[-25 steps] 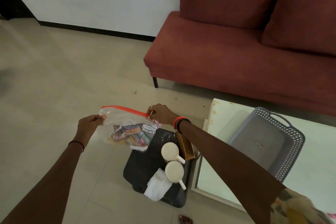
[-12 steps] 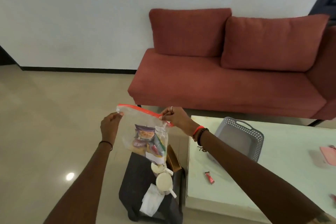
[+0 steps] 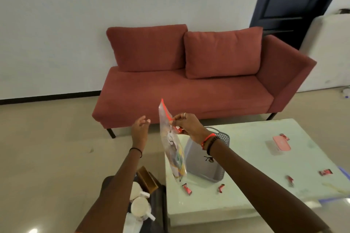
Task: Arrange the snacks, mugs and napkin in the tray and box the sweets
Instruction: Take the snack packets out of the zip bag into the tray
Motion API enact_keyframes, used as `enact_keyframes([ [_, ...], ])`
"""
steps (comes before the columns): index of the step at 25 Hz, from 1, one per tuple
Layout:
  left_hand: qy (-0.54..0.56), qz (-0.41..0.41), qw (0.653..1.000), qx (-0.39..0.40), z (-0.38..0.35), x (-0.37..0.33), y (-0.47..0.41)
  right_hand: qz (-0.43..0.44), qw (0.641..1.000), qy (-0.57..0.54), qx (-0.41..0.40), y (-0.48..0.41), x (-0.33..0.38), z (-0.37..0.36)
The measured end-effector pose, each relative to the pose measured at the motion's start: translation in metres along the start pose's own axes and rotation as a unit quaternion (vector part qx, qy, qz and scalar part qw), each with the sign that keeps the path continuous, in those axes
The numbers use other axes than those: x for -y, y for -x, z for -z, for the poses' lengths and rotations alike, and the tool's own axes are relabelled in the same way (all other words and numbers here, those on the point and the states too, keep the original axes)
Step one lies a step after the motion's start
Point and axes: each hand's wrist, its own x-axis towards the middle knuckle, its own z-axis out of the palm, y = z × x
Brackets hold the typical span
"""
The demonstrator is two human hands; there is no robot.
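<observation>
Sitting nearest me on a dark stool (image 3: 159,206): two white ceramic mugs (image 3: 139,207) and a white napkin (image 3: 130,223). My right hand (image 3: 186,125) pinches the clear plastic zip bag of snacks (image 3: 173,150) at its red seal. The bag hangs over the white table (image 3: 246,159), beside the grey perforated plastic tray (image 3: 205,169). My left hand (image 3: 141,128): fingers loose, holding nothing. Red-wrapped sweets (image 3: 187,189) lie on the table.

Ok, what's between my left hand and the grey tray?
The snack bag, pinched at its red zip by your right hand, hangs between them in the head view.
</observation>
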Motion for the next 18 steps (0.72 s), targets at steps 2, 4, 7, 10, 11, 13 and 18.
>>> enact_keyframes([
  [2, 0.026, -0.027, 0.999, 0.013, -0.037, -0.01, 0.018, -0.023, 0.999, -0.02, -0.036, -0.002, -0.005, 0.027],
  [4, 0.043, -0.05, 0.998, 0.012, -0.072, -0.015, 0.04, -0.059, 0.994, -0.064, -0.068, -0.007, -0.013, 0.054],
  [7, 0.035, -0.1, 0.993, 0.046, -0.113, -0.013, 0.074, -0.102, 0.981, -0.13, -0.106, -0.012, -0.025, 0.087],
  [10, -0.026, -0.163, 0.978, 0.125, -0.151, -0.009, 0.097, -0.118, 0.971, -0.167, -0.127, -0.017, -0.038, 0.121],
  [11, -0.058, -0.182, 0.972, 0.141, -0.163, -0.008, 0.1, -0.119, 0.968, -0.177, -0.13, -0.019, -0.043, 0.132],
  [13, -0.096, -0.203, 0.964, 0.143, -0.184, -0.005, 0.099, -0.117, 0.963, -0.201, -0.134, -0.022, -0.052, 0.151],
  [18, -0.138, -0.21, 0.959, 0.129, -0.21, -0.002, 0.093, -0.122, 0.965, -0.2, -0.114, -0.022, -0.069, 0.188],
])
